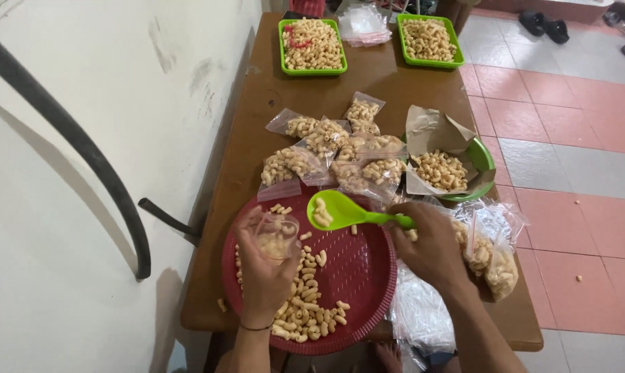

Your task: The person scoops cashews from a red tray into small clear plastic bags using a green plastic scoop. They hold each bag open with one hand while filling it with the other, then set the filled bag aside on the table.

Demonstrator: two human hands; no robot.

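- Holding a small clear bag (276, 237) open over the red tray (367, 276), the left hand (265, 276) is closed around the bag's lower part (a few snack pieces already show inside).
- The right hand (433, 245) grips the handle of a green spoon (340, 211), whose bowl carries a few pieces just beside the bag's mouth.
- Loose snack pieces (305, 304) lie on the tray's near left side.
- Filled bags (333, 155) are piled on the brown table (257, 90) just beyond the tray.
- A paper-lined green bowl (481, 162) of snacks stands to the right; two green trays (312, 45) sit at the far end.
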